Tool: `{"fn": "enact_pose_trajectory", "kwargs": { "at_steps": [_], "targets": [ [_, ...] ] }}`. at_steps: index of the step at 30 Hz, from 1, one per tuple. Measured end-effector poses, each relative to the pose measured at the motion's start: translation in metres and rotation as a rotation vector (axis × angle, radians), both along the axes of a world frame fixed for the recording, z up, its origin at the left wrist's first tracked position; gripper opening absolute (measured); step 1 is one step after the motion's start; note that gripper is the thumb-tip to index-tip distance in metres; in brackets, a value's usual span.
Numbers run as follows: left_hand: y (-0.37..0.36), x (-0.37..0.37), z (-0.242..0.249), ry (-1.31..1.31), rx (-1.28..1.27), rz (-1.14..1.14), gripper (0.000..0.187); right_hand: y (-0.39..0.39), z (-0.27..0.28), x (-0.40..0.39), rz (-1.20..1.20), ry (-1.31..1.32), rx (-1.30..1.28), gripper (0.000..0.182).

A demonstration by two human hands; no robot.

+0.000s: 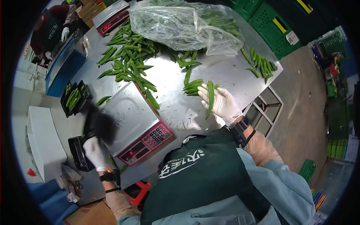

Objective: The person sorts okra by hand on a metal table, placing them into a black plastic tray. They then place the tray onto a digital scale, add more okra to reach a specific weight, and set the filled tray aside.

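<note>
My right hand (pixel 224 104), in a white glove, is turned palm up with an okra pod (pixel 210 98) lying across its fingers. More okra pods (pixel 192 87) lie on the table just left of its fingertips. My left hand (pixel 95 153), also gloved, holds a black plastic tray (pixel 100 123), smeared by motion, over the left edge of a scale (pixel 131 108). The scale has a red keypad and display, and its steel plate is partly covered by the tray. Another black tray (pixel 78 150) lies beneath and beside my left hand.
A pile of okra (pixel 129 56) spreads behind the scale, beside a clear plastic bag (pixel 180 26) of okra. Filled black trays (pixel 76 97) stand left. A second scale (pixel 110 18) is at the back. Green crates (pixel 275 28) stand beyond. Another person (pixel 48 32) is at upper left.
</note>
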State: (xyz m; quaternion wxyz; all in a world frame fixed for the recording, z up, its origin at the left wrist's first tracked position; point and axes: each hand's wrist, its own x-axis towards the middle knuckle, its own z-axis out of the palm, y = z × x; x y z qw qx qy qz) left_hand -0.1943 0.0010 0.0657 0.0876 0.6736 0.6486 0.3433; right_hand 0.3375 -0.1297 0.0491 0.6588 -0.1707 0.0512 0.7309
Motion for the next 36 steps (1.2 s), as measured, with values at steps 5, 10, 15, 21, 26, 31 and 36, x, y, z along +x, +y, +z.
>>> {"fn": "enact_pose_trajectory", "kwargs": {
  "at_steps": [5,10,15,21,26,31,36],
  "targets": [
    [-0.016,0.053,0.002,0.343,-0.042,-0.374,0.02,-0.008,0.007,0.019,-0.01,0.132,0.058,0.051],
    [-0.017,0.089,0.03,0.317,0.044,-0.257,0.025,-0.023,-0.06,0.064,0.065,-0.469,-0.23,0.03],
    [-0.014,0.203,0.049,0.023,-0.071,-0.38,0.03,-0.021,-0.091,0.071,0.384,-1.953,-0.572,0.044],
    [0.002,0.351,-0.031,0.144,-0.217,-0.786,0.07,0.003,-0.086,0.05,0.289,-2.224,-0.672,0.067],
    [0.0,0.438,-0.101,0.626,-0.214,-0.838,0.101,0.026,-0.088,0.068,0.517,-2.171,-0.626,0.072],
    [-0.006,0.461,-0.107,0.77,-0.267,-0.762,0.077,0.036,-0.089,0.078,0.57,-2.16,-0.585,0.066],
    [-0.028,0.443,-0.12,0.472,-0.249,-0.888,0.06,0.048,-0.102,0.105,0.248,-1.773,-0.429,0.033]
  ]
}}
